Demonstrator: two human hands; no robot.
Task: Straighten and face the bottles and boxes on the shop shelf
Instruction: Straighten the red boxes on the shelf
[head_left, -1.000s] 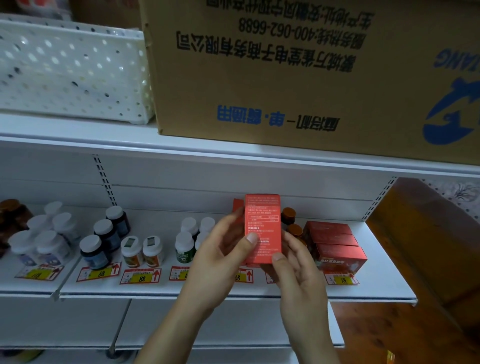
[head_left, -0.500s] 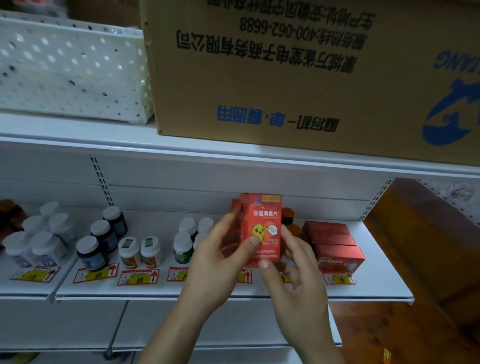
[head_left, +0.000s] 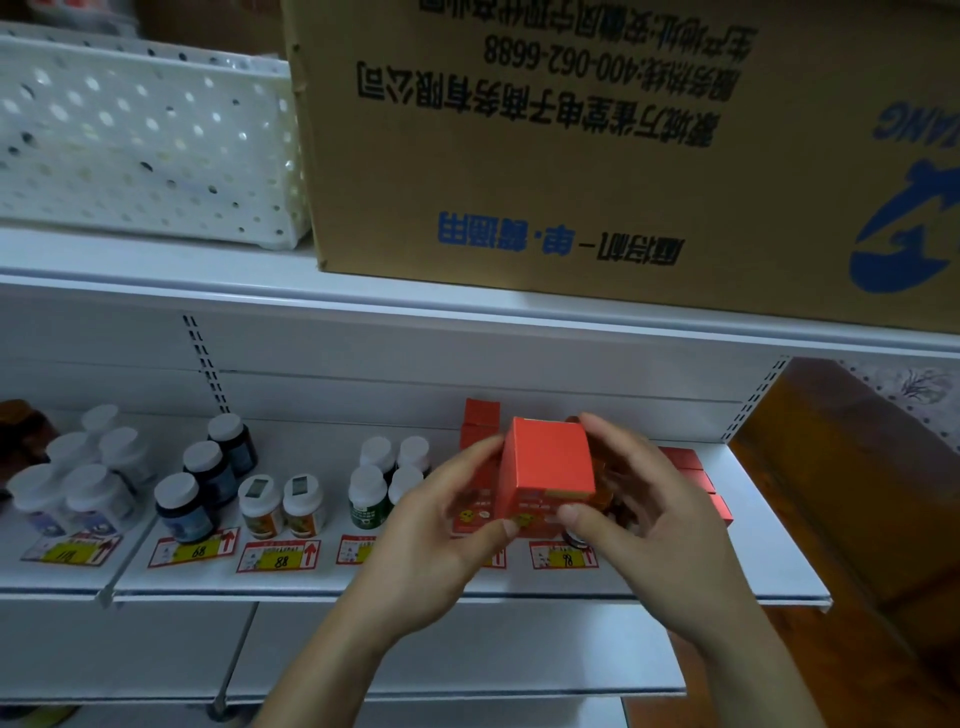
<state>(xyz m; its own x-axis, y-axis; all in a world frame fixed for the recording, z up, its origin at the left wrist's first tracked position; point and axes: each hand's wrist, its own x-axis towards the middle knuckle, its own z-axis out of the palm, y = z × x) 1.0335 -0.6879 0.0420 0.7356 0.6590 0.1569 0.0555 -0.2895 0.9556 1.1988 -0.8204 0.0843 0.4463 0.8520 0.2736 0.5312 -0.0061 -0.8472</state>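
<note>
Two hands, left hand (head_left: 441, 525) and right hand (head_left: 639, 514), grasp a small red cardboard box (head_left: 545, 467) between curled fingers, just above the white metal shelf (head_left: 467, 584); white-capped bottles (head_left: 280, 501) stand upright in rows; red boxes beyond the hands apparently remain unfaced.

The red box (head_left: 548, 460) between my left hand (head_left: 441, 530) and right hand (head_left: 639, 514) is thin card with a smooth, matt top face and a printed front. The shelf (head_left: 311, 584) under it looks like white painted metal, smooth with a dull sheen. Left of the red box, the bottles (head_left: 184, 501) are dark glossy plastic with matt white plastic caps. The price tags (head_left: 278, 556) along the shelf edge are paper. Above the red box sits a big carton (head_left: 597, 156) of rough brown corrugated cardboard, and left of that a white perforated plastic basket (head_left: 145, 140), slightly shiny.
</note>
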